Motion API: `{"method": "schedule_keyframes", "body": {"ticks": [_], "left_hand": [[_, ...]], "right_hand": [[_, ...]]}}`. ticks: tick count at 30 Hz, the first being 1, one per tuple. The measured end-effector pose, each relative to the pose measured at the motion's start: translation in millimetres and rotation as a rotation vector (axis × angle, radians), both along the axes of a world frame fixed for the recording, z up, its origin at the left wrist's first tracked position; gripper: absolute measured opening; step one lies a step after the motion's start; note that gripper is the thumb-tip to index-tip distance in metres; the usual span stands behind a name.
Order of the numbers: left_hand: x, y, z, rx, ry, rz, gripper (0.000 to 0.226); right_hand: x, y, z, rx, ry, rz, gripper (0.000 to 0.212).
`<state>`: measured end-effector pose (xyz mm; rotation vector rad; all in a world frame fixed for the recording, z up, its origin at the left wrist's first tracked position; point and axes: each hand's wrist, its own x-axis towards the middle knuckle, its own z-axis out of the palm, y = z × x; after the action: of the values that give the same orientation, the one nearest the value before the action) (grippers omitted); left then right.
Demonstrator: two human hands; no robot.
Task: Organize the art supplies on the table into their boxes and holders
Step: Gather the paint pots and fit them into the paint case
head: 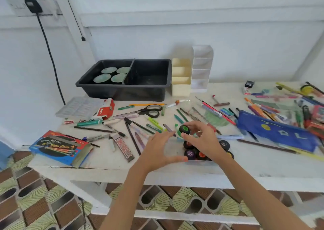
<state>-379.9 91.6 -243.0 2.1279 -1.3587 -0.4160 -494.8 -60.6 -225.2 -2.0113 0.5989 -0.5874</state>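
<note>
My right hand (203, 138) pinches a small black paint jar with a green lid label (185, 129) above a clear shallow box (199, 160) that holds several black paint jars (190, 154). My left hand (161, 151) is spread open, its fingers against the left side of that clear box. Pens, pencils and markers (133, 124) lie scattered over the white table (263, 170). A cream holder (181, 79) and a clear tiered holder (201, 67) stand at the back.
A black divided bin (150, 80) with round green lids stands at the back. Scissors (150, 110), a blue pencil pouch (277, 131), a watercolour box (59, 148), an oil pastel box (103, 110) and a clear tray (78, 106) lie around. A black cable (50, 58) hangs on the wall.
</note>
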Motion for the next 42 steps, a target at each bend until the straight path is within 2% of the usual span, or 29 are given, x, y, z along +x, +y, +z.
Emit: {"method": "schedule_keyframes", "body": {"ticks": [2, 5, 7, 10, 15, 20, 23, 28, 32, 34, 36, 38, 40, 42], "left_hand": [[0.3, 2.5, -6.0, 0.066, -0.103, -0.065, 0.106], [1.6, 3.5, -16.5, -0.046, -0.106, -0.019, 0.098], [0.3, 3.7, -18.2, -0.085, -0.075, 0.001, 0.093], [-0.9, 3.5, -16.8, -0.132, -0.056, 0.001, 0.088], [0.9, 2.2, -18.2, -0.158, -0.007, -0.002, 0.087], [1.8, 1.5, -21.0, -0.156, 0.02, 0.004, 0.088], [3.0, 1.6, -22.4, -0.149, 0.037, 0.01, 0.09], [4.5, 1.8, -24.8, -0.134, 0.033, 0.01, 0.093], [4.2, 1.6, -20.9, -0.105, 0.008, 0.001, 0.1], [6.4, 3.9, -18.0, -0.062, -0.019, -0.041, 0.109], [10.0, 6.3, -10.5, 0.022, 0.01, -0.096, 0.111], [12.2, 3.5, 4.4, 0.072, 0.118, -0.112, 0.095], [8.9, -7.1, 21.9, -0.001, 0.244, -0.103, 0.067], [-1.4, -27.3, 40.1, -0.139, 0.308, -0.064, 0.044]], "right_hand": [[-7.0, 6.8, -2.6, -0.041, -0.017, 0.027, 0.028], [-10.9, 17.7, -8.0, -0.206, 0.076, 0.071, 0.034], [-9.3, 21.5, -11.5, -0.403, 0.179, 0.076, 0.032], [-6.4, 22.9, -15.6, -0.637, 0.225, 0.051, 0.036], [1.2, 34.3, -11.8, -0.823, 0.33, -0.027, 0.037], [10.7, 41.8, -8.5, -0.941, 0.541, -0.074, 0.03], [14.7, 46.6, -0.6, -0.932, 0.639, -0.083, 0.02], [16.4, 48.9, 8.1, -0.885, 0.761, -0.046, 0.019], [17.6, 48.8, 13.9, -0.888, 0.784, 0.048, 0.013], [12.5, 40.5, 15.7, -0.823, 0.744, 0.113, 0.023], [1.7, 30.3, 19.6, -0.608, 0.647, 0.159, 0.041], [-12.6, 20.8, 23.9, -0.333, 0.459, 0.145, 0.047], [-26.3, 8.9, 24.3, -0.247, 0.311, 0.103, 0.042], [-37.9, -7.2, 23.2, -0.201, 0.251, 0.047, 0.035]]}}
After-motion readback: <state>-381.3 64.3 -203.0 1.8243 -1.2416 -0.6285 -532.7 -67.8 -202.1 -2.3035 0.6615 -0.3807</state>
